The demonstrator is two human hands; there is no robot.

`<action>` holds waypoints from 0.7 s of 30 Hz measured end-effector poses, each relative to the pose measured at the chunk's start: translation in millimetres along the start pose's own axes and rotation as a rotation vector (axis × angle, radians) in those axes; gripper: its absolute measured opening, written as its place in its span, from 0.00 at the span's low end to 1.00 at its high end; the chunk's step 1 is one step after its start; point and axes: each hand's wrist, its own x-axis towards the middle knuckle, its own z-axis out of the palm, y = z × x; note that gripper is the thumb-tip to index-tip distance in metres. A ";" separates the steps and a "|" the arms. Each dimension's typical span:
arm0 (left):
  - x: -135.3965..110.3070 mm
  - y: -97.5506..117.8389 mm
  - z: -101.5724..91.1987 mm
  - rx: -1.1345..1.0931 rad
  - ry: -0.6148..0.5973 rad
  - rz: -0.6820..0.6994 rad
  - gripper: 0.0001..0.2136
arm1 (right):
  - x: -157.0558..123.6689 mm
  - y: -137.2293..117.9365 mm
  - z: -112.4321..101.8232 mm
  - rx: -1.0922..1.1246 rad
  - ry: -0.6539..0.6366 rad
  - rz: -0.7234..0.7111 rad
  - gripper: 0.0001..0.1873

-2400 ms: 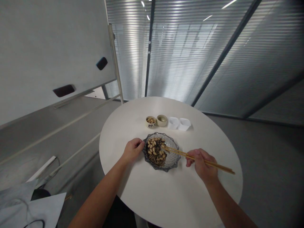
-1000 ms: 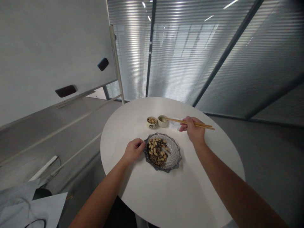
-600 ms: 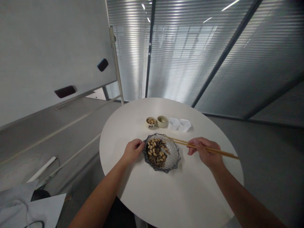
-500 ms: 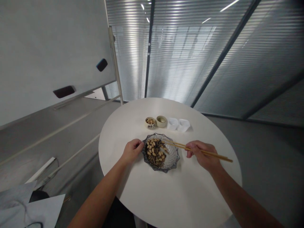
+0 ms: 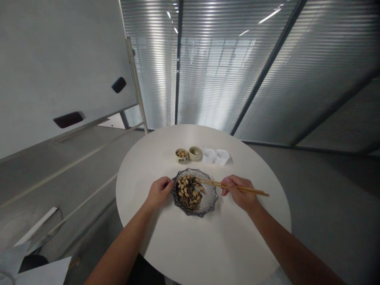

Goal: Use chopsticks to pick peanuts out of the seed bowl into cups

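A scalloped glass bowl (image 5: 210, 201) stands on the table, with pistachios (image 5: 186, 186) and dark striped sunflower seeds (image 5: 187, 202) heaped in its left half. My left hand (image 5: 160, 192) grips the bowl's left rim between thumb and curled fingers. In my right hand (image 5: 240, 192), to the right of the bowl, is a pair of wooden chopsticks (image 5: 214, 183). Their tips reach over the rim to the upper edge of the nuts; whether a nut is pinched between them is too small to tell.
Behind the bowl stand a small lettered cup (image 5: 181, 160) holding nuts, a plain beige cup (image 5: 195, 153) and a white two-part plastic tray (image 5: 215, 156). All rest on a round white table (image 5: 190, 245). A whiteboard (image 5: 68, 59) on a stand rises at the left.
The view has shifted slightly, moving everything left in the picture. The chopstick tips have moved a little left and inward over the nuts. My left hand stays at the bowl's rim.
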 end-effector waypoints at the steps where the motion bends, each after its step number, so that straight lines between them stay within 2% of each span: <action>1: 0.1 -0.4 0.4 -0.002 0.000 0.001 0.17 | 0.1 -3.1 0.2 -0.027 -0.003 -0.030 0.25; 7: 0.2 -0.1 1.3 -0.021 -0.004 -0.012 0.17 | -3.0 -16.7 -2.9 -0.087 0.019 -0.118 0.24; 15: -0.3 2.8 1.1 -0.033 0.001 -0.036 0.17 | -5.9 -16.0 -4.1 0.045 0.263 -0.061 0.22; 18: -0.3 1.8 1.2 -0.030 -0.007 -0.030 0.16 | 9.2 -11.4 0.6 0.071 0.357 -0.055 0.21; 21: -0.3 -0.1 1.1 -0.017 -0.012 -0.020 0.16 | 37.9 -4.7 7.8 0.134 0.441 0.000 0.22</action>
